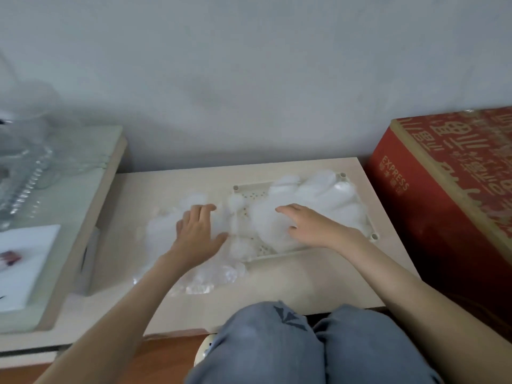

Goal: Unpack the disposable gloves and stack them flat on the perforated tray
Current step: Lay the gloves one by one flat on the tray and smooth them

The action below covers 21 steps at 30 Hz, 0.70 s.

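A person is pressing the left hand (pixel 199 234), fingers (pixel 206 209) straight and holding nothing, on loose gloves (pixel 163 228) mid-way along the counter (pixel 291 286) beside the tray (pixel 277 255), while the right hand (pixel 313 227), equally flat and empty, is pressing the stack (pixel 327 195) on the tray, seemingly to flatten it.

I get just one view, from the head: it looks forward and steeply down on the tray (pixel 277 255) from close above. The wall (pixel 249 65) rises behind the tray, knees (pixel 277 345) nearer than it, red box (pixel 443 195) to its right.
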Each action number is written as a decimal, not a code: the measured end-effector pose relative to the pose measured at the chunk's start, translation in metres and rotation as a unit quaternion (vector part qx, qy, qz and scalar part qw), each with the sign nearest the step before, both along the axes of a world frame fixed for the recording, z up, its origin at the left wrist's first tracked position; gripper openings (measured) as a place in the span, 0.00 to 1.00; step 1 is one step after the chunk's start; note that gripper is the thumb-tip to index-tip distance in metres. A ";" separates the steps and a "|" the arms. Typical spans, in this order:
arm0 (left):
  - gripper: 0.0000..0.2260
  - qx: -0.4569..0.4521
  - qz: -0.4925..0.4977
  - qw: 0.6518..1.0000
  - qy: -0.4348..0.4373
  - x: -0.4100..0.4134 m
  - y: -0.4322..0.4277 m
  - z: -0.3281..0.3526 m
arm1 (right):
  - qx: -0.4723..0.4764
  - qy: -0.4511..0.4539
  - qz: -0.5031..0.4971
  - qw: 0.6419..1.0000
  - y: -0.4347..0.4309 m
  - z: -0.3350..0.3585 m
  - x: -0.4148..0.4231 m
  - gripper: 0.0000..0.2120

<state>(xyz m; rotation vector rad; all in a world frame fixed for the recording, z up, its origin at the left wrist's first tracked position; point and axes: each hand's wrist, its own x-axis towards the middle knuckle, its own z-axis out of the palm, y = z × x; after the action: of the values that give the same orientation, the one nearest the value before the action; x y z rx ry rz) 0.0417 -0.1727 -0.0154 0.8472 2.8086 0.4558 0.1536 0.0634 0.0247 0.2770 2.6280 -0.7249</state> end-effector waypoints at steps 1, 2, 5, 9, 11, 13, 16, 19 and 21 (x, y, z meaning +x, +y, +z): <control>0.30 -0.032 0.011 0.999 -0.038 0.000 -0.014 -0.002 | -0.003 -0.006 0.008 1.000 -0.004 0.002 -0.001 0.27; 0.32 -0.058 0.019 0.996 -0.064 0.000 -0.028 -0.004 | -0.004 -0.008 0.013 1.000 -0.009 0.003 -0.003 0.27; 0.35 -0.104 0.004 0.990 -0.100 -0.002 -0.061 -0.009 | -0.014 -0.012 0.022 1.000 -0.025 0.009 -0.006 0.25; 0.26 -0.108 -0.022 0.989 -0.096 -0.003 -0.077 -0.015 | -0.009 -0.016 0.031 0.999 -0.036 0.015 -0.009 0.24; 0.19 -0.086 -0.008 0.994 -0.072 -0.006 -0.076 -0.016 | -0.008 -0.016 0.029 0.999 -0.038 0.016 -0.009 0.23; 0.12 -0.069 0.005 0.997 -0.042 -0.008 -0.075 -0.012 | -0.018 -0.012 0.021 1.000 -0.040 0.017 -0.010 0.22; 0.08 -0.007 0.041 0.999 -0.007 -0.009 -0.071 0.001 | -0.050 0.000 -0.011 0.999 -0.043 0.024 -0.010 0.17; 0.09 0.067 0.068 0.995 0.013 -0.006 -0.060 0.020 | -0.105 0.000 -0.034 0.994 -0.051 0.030 -0.008 0.11; 0.08 0.128 0.069 0.989 0.017 0.000 -0.046 0.036 | -0.169 -0.017 -0.038 0.985 -0.062 0.029 -0.007 0.12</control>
<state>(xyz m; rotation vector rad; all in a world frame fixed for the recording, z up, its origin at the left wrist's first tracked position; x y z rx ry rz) 0.0417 -0.2186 0.0209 0.7116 2.8932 0.8464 0.1470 0.0018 0.0534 0.2883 2.4200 -1.1628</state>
